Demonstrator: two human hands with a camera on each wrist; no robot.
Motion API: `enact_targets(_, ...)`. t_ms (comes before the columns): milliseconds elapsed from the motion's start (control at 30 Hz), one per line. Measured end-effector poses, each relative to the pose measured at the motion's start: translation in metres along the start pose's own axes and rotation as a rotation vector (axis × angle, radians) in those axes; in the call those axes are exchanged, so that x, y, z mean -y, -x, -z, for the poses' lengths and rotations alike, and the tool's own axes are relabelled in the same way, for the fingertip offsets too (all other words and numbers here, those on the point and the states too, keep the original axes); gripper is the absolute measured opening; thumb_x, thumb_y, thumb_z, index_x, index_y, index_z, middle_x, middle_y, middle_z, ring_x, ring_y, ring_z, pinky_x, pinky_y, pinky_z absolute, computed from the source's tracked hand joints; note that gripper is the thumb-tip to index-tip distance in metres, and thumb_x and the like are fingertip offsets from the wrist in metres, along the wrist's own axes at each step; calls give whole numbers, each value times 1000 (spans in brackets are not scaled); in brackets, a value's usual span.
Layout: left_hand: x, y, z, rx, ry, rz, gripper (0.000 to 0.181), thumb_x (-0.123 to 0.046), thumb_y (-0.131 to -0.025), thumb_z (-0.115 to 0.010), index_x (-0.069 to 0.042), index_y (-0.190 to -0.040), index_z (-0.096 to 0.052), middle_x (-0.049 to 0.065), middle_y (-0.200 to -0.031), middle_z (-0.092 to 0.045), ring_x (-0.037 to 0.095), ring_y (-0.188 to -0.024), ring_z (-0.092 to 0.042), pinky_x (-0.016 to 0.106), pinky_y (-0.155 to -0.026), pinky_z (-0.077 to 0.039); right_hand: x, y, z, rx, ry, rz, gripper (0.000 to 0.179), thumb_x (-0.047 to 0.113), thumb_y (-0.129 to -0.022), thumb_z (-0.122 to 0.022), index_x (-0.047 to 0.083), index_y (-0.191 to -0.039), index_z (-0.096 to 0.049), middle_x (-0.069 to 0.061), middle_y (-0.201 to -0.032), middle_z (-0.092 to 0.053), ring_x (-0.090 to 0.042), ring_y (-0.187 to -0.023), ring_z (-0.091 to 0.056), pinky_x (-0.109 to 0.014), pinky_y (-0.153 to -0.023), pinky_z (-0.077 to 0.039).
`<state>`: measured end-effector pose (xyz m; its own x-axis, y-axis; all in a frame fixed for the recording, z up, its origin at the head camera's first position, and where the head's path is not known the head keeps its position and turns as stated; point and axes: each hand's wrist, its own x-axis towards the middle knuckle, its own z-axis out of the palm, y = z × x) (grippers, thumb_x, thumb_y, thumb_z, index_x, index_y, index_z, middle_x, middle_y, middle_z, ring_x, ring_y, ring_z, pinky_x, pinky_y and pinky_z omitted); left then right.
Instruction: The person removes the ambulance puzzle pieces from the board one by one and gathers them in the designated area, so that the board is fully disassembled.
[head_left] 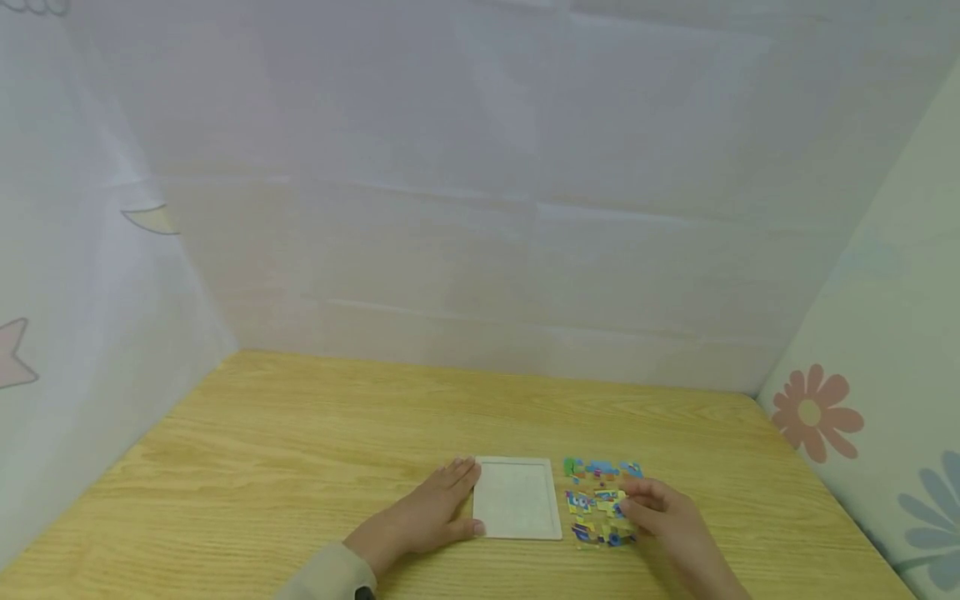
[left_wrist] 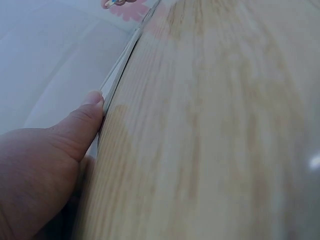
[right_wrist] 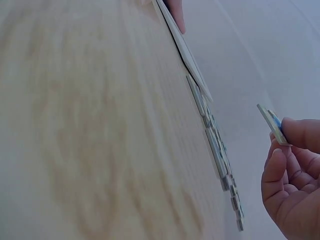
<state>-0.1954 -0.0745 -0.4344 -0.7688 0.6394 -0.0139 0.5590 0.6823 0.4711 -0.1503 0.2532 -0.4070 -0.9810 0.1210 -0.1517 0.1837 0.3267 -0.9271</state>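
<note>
A square white puzzle tray (head_left: 517, 500) lies flat on the table with nothing inside its rim. My left hand (head_left: 427, 512) rests along the tray's left edge, fingers stretched out and thumb at the near corner. To the right of the tray, colourful jigsaw pieces (head_left: 580, 502) are laid out in rough rows. Over their right side is my right hand (head_left: 667, 518), which pinches one puzzle piece (right_wrist: 271, 124) between thumb and fingers. In the right wrist view that piece is raised off the table, held on a slant. The left wrist view shows only part of my left hand (left_wrist: 55, 155).
The wood-grain table (head_left: 315, 442) runs back to a pale cloth wall (head_left: 480, 250). Cloth panels also close in the left and right sides; the right one carries printed flowers (head_left: 817, 414).
</note>
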Motion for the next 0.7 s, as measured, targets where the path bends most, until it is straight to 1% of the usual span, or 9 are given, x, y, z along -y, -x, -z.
enact_targets(133,1,-1,-1,2,3,-4,84,-55,-89,-47,3,-145,-23,18,-152,-19,35,-140,-16,52,-113,-16,-3,-1,5,6,-1,-15,32,10,-87,-62,-3,-115,-57,-6,-97,-61,-15,-86,-57,-26,-70,-52)
enact_targets(333,2,-2,-3,5,5,7,84,-55,-89,-48,1,-145,-23,17,-153,-18,34,-141,-15,51,-113,-15,-11,0,14,15,26,-8,36,14,-86,-64,-4,-116,-56,-7,-97,-61,-15,-86,-58,-27,-71,-51)
enact_targets(533,1,-1,-1,3,-2,8,84,-56,-88,-48,2,-145,-24,17,-152,-19,34,-141,-16,50,-113,-16,-17,0,22,-10,42,-28,36,13,-87,-62,-5,-118,-56,-7,-97,-61,-13,-84,-57,-26,-70,-51)
enact_targets(700,0,0,1,4,0,0,84,-55,-89,-48,2,-145,-24,18,-152,-19,34,-140,-16,51,-113,-17,-21,0,29,-25,117,-42,34,15,-89,-60,-4,-117,-57,-8,-103,-62,-14,-87,-57,-24,-70,-51)
